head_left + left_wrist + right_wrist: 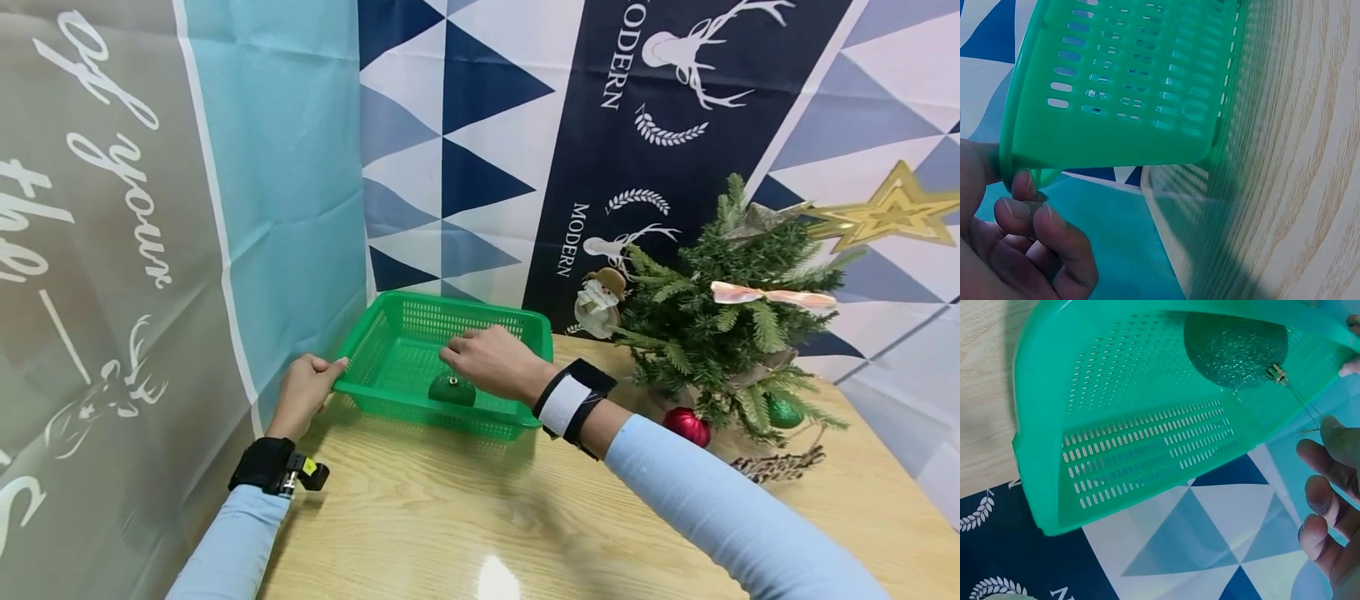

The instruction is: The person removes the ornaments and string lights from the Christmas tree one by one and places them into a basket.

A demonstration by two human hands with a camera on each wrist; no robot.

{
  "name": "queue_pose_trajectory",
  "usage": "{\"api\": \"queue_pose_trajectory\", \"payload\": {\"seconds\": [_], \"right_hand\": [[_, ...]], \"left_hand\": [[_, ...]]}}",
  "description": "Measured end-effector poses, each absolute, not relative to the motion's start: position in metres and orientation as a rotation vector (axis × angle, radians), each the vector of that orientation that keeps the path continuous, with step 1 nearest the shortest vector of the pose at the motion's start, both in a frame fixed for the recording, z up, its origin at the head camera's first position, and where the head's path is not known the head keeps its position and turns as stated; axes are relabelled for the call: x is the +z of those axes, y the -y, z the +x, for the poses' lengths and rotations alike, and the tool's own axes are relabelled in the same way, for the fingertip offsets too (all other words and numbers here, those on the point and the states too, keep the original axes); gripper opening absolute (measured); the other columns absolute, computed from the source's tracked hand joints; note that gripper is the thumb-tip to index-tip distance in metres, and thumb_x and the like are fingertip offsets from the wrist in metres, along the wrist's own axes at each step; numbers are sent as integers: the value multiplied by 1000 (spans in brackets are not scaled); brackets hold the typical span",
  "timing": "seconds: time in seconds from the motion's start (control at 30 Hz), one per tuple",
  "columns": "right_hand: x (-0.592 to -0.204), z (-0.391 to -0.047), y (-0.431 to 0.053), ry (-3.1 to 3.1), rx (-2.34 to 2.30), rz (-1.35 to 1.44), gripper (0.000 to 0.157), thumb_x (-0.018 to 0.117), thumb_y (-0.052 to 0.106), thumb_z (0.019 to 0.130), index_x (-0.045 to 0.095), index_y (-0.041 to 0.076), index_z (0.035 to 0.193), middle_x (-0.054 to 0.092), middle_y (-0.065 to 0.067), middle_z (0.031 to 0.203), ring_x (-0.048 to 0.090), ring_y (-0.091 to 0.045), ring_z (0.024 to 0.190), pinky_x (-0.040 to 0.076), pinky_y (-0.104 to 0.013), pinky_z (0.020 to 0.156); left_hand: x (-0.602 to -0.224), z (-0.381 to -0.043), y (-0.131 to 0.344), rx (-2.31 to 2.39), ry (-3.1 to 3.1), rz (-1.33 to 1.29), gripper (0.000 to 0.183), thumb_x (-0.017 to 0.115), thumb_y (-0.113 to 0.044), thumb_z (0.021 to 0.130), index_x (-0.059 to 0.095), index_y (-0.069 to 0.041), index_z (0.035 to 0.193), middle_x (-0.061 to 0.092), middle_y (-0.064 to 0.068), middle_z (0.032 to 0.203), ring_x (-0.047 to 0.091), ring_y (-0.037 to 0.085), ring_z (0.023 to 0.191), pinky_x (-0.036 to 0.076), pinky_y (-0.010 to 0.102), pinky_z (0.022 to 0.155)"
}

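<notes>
A person's left hand (306, 392) grips the rim of a green plastic basket (420, 417) at its near left corner, while the right hand (495, 360), over the basket, pinches a thin string (1302, 405) between thumb and forefinger. On the string is a glittery green ball (452, 390), inside the basket by its near wall. The near rim hides the ball's lower edge, so whether it touches the bottom cannot be told. The right fingertips are partly hidden from the head camera; the right-wrist view shows the other fingers loosely bent, the hand cut off at the frame's edge. Both light blue sleeves (697, 500) run out of frame on the near side.

The basket stands on a pale wood-grain table (420, 517), which catches a bright glare on its near part. To the right stands a small Christmas tree (675, 312) with a gold star (896, 208), a red ball (687, 427) low beside it. Printed cloth (487, 125) in triangles and deer heads covers the far wall.
</notes>
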State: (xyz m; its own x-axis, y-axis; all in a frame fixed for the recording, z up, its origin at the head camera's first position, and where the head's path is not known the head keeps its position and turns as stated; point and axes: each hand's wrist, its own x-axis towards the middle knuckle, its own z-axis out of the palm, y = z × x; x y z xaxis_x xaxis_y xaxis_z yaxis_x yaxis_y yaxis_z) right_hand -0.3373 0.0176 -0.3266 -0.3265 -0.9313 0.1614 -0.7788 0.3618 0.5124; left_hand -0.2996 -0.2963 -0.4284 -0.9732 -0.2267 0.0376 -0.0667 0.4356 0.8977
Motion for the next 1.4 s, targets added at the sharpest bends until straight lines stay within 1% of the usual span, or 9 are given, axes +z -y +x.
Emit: {"api": "queue_pose_trajectory", "payload": {"seconds": [0.27,0.37,0.47,0.7,0.83,0.97,1.1,1.23,1.4], "right_hand": [[-324,-335,-23,2218,-458,1486,9,63,12,105,70,13,108,71,1,95,69,-16,85,53,-28,59],[-322,-334,-30,2223,-450,1472,11,61,10,105,70,13,109,72,0,98,69,-16,86,52,-28,56],[-318,-334,-40,2203,-435,1459,13,60,7,105,70,12,110,71,0,96,69,-17,84,48,-28,53],[-282,-338,-86,2172,-363,1404,12,65,0,96,68,11,99,67,1,84,61,-17,73,43,-27,47],[-246,-342,-118,2197,-326,1298,6,72,4,94,70,9,96,71,-4,88,62,-22,78,52,-34,53],[-209,-345,-147,2243,-332,1135,12,74,-2,87,69,9,90,69,-7,83,61,-27,74,54,-43,52],[-184,-351,-170,2271,-387,984,12,71,-4,90,72,8,90,63,-9,72,58,-30,66,51,-50,48],[-178,-357,-185,2335,-415,971,16,68,-2,95,78,10,99,62,-7,68,57,-27,57,50,-48,47],[-184,-363,-199,2400,-406,979,30,64,-10,92,79,14,100,58,-1,61,53,-20,50,48,-44,44]], "left_hand": [[-427,-299,295,-1563,2506,254,44,57,-45,106,47,-2,111,43,6,69,37,24,53,33,44,52],[-422,-297,294,-1559,2502,244,38,57,-38,108,47,-1,109,41,5,68,33,19,54,32,42,53],[-424,-298,296,-1560,2508,226,40,57,-38,108,47,1,112,41,6,70,33,21,55,31,40,55],[-460,-323,317,-1486,2484,193,60,54,-65,99,48,-7,112,43,5,74,41,27,48,32,39,49],[-446,-316,313,-1509,2476,198,56,56,-58,102,48,-4,113,44,8,74,38,27,52,32,42,51],[-432,-309,309,-1552,2483,205,53,58,-50,104,48,1,114,43,10,72,37,29,54,32,44,51],[-458,-329,323,-1455,2512,214,58,54,-60,102,47,-4,116,43,8,74,36,20,51,32,41,52],[-487,-343,332,-1353,2538,218,60,49,-67,98,47,-9,117,42,4,75,34,15,49,31,39,50],[-454,-308,305,-1505,2518,219,52,56,-52,105,49,-1,115,42,6,69,34,20,49,32,43,49]]}}
